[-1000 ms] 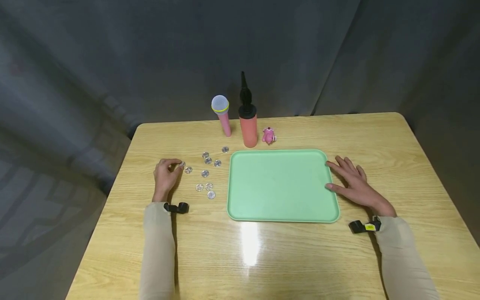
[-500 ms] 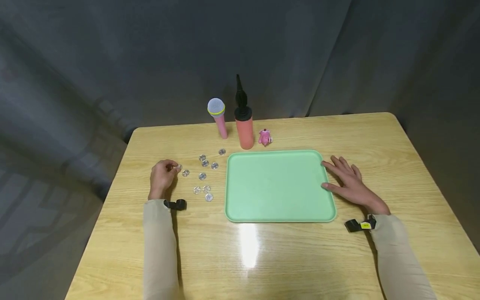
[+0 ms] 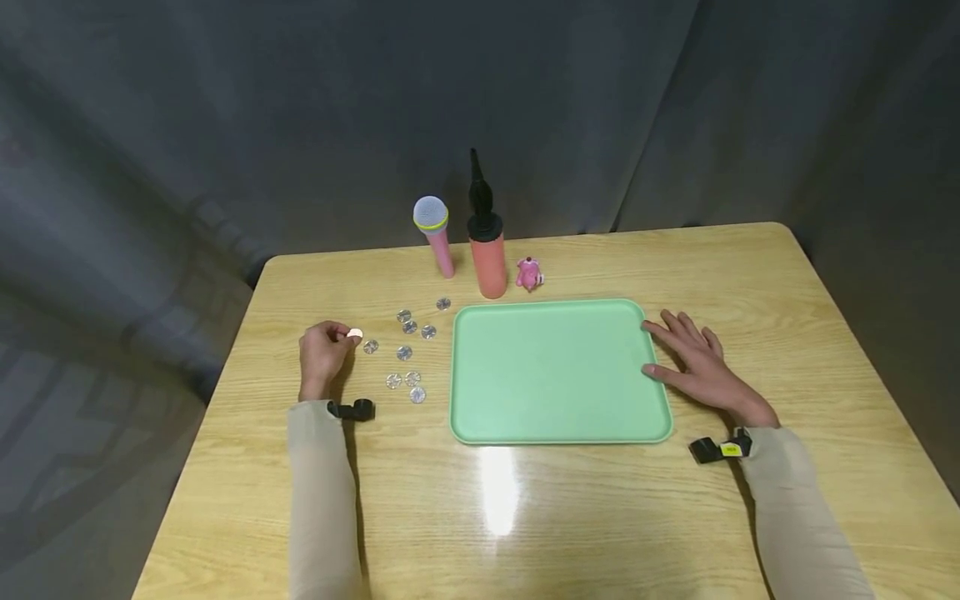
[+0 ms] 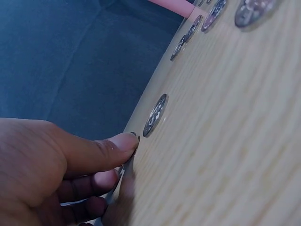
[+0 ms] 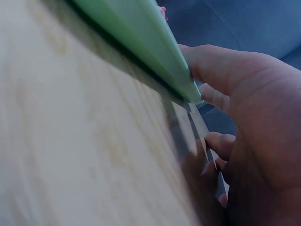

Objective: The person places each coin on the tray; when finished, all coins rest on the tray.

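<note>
**Left hand takes up the nearest coin at the bench's left side**

Pale wood bench (image 3: 525, 517), grey curtain behind. Both forearms rest on it, a small black camera at each wrist.

Left hand (image 3: 322, 354): fingers curled, thumb and forefinger pinching one coin (image 3: 354, 335). A second ago that coin lay flat at the fingertips; it now shows tilted and brighter between them, so I judge it lifted off the wood or nearly so. The left wrist view shows the thumb (image 4: 117, 146) pressed at the bench surface, the next coin (image 4: 155, 114) just beyond it.

Remaining coins (image 3: 408, 354) lie scattered flat just past the left fingers, between them and the green tray (image 3: 558, 371), none touching it.

Right hand (image 3: 697, 367): fingers spread and straight, flat on the bench, thumb and fingertips touching the tray's right rim. Position unchanged. Tray holds nothing.

Beyond the tray, well apart from both hands: pink microphone (image 3: 435, 235), upright red pump (image 3: 487, 246), small pink figure (image 3: 529, 274).
</note>
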Motion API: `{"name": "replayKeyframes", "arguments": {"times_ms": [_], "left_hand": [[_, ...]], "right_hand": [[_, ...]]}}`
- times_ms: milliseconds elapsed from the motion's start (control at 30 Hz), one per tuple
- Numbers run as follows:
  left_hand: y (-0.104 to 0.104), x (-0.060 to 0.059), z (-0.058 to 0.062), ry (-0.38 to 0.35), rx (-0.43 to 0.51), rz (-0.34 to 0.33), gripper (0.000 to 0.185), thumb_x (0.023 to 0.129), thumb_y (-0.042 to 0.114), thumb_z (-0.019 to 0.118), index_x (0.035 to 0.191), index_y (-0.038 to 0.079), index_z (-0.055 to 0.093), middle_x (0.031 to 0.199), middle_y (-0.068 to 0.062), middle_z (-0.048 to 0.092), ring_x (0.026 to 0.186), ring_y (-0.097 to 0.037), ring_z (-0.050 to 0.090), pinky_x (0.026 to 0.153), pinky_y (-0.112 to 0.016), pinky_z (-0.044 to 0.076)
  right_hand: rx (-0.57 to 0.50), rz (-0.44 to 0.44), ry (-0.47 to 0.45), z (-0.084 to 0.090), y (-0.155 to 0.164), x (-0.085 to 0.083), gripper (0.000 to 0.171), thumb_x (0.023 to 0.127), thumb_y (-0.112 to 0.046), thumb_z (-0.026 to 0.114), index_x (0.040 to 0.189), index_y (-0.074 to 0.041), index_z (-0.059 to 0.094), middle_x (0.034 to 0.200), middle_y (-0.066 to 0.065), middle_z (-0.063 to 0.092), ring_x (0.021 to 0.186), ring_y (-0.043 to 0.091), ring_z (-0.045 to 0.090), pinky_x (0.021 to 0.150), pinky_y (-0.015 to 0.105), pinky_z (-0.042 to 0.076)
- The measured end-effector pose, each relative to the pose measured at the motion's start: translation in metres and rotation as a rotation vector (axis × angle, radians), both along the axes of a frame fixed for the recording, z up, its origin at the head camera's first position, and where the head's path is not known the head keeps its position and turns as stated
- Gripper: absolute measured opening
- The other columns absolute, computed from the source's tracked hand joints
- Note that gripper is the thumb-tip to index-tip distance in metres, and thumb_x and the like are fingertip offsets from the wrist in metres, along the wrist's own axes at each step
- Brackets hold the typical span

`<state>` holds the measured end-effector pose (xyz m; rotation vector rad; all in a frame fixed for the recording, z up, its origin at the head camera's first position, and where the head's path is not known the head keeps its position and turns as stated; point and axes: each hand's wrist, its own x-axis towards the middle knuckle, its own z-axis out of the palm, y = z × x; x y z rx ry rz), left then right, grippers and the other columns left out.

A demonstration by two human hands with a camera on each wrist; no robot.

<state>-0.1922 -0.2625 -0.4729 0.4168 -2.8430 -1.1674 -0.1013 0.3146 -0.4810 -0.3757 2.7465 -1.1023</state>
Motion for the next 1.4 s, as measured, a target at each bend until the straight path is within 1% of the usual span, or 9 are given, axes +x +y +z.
{"name": "replayKeyframes", "arguments": {"times_ms": [200, 433, 567, 733, 933, 1067, 1167, 1300, 1400], "left_hand": [[0.000, 0.001, 0.001, 0.035, 0.053, 0.030, 0.016, 0.086, 0.005, 0.076, 0.095, -0.005, 0.068, 0.079, -0.006, 0.062, 0.067, -0.007, 0.050, 0.056, -0.014, 0.040], [-0.001, 0.003, 0.003, 0.040, 0.097, 0.052, 0.014, 0.087, 0.007, 0.075, 0.092, -0.004, 0.067, 0.079, -0.004, 0.060, 0.068, -0.008, 0.050, 0.055, -0.015, 0.040], [-0.002, 0.004, 0.002, 0.047, 0.112, 0.044, 0.013, 0.086, 0.006, 0.076, 0.092, -0.004, 0.069, 0.077, -0.003, 0.061, 0.068, -0.009, 0.051, 0.056, -0.015, 0.041], [-0.003, 0.004, 0.003, 0.076, 0.099, 0.025, 0.008, 0.087, 0.001, 0.073, 0.091, -0.006, 0.071, 0.075, -0.005, 0.063, 0.065, -0.007, 0.050, 0.054, -0.015, 0.040], [-0.001, 0.004, 0.005, 0.091, 0.101, 0.041, 0.007, 0.086, -0.003, 0.069, 0.090, -0.007, 0.073, 0.075, -0.006, 0.062, 0.065, -0.009, 0.049, 0.054, -0.016, 0.040], [0.002, 0.005, 0.009, 0.083, 0.144, 0.053, 0.010, 0.089, -0.002, 0.067, 0.094, -0.009, 0.072, 0.071, -0.001, 0.060, 0.058, -0.006, 0.049, 0.050, -0.016, 0.040], [0.007, 0.005, 0.014, 0.080, 0.185, 0.061, 0.012, 0.090, -0.001, 0.066, 0.097, -0.009, 0.072, 0.068, 0.005, 0.059, 0.056, -0.003, 0.049, 0.049, -0.015, 0.040], [0.019, 0.003, 0.019, 0.073, 0.238, 0.062, 0.012, 0.089, -0.002, 0.068, 0.097, -0.009, 0.072, 0.068, 0.009, 0.057, 0.061, -0.002, 0.049, 0.051, -0.015, 0.040], [0.027, 0.002, 0.022, 0.041, 0.288, 0.059, 0.012, 0.089, -0.003, 0.068, 0.100, -0.009, 0.071, 0.070, 0.009, 0.057, 0.065, -0.003, 0.050, 0.054, -0.015, 0.042]], "right_hand": [[0.000, -0.001, 0.004, 0.000, -0.001, 0.000, 0.073, 0.097, -0.030, 0.064, 0.158, -0.013, 0.028, 0.165, 0.031, 0.004, 0.154, 0.049, -0.009, 0.115, 0.070, -0.014], [0.001, -0.002, -0.002, 0.001, 0.000, 0.000, 0.073, 0.097, -0.030, 0.063, 0.158, -0.013, 0.028, 0.166, 0.029, 0.004, 0.154, 0.049, -0.008, 0.115, 0.070, -0.013], [-0.001, -0.005, -0.009, 0.002, 0.000, 0.000, 0.073, 0.097, -0.030, 0.063, 0.158, -0.013, 0.028, 0.166, 0.029, 0.004, 0.154, 0.049, -0.009, 0.115, 0.069, -0.014], [0.002, -0.009, -0.021, 0.003, -0.002, 0.000, 0.074, 0.096, -0.031, 0.064, 0.158, -0.013, 0.028, 0.166, 0.030, 0.005, 0.154, 0.048, -0.008, 0.116, 0.069, -0.014], [0.003, -0.010, -0.019, 0.004, -0.003, 0.000, 0.074, 0.095, -0.030, 0.065, 0.158, -0.012, 0.029, 0.165, 0.031, 0.006, 0.154, 0.049, -0.008, 0.116, 0.069, -0.014], [0.001, -0.008, -0.023, 0.004, -0.003, 0.000, 0.075, 0.096, -0.031, 0.065, 0.158, -0.012, 0.028, 0.165, 0.031, 0.006, 0.154, 0.049, -0.008, 0.116, 0.069, -0.014], [0.000, -0.008, -0.028, 0.004, -0.002, 0.000, 0.074, 0.096, -0.031, 0.064, 0.158, -0.012, 0.028, 0.166, 0.030, 0.005, 0.154, 0.048, -0.009, 0.116, 0.068, -0.014], [-0.002, -0.009, -0.027, 0.004, -0.001, 0.000, 0.073, 0.097, -0.031, 0.063, 0.158, -0.013, 0.027, 0.166, 0.029, 0.004, 0.154, 0.048, -0.009, 0.116, 0.068, -0.014], [-0.003, -0.008, -0.016, 0.003, -0.001, 0.000, 0.073, 0.097, -0.031, 0.063, 0.158, -0.013, 0.027, 0.166, 0.030, 0.004, 0.154, 0.049, -0.009, 0.116, 0.068, -0.013]]}}
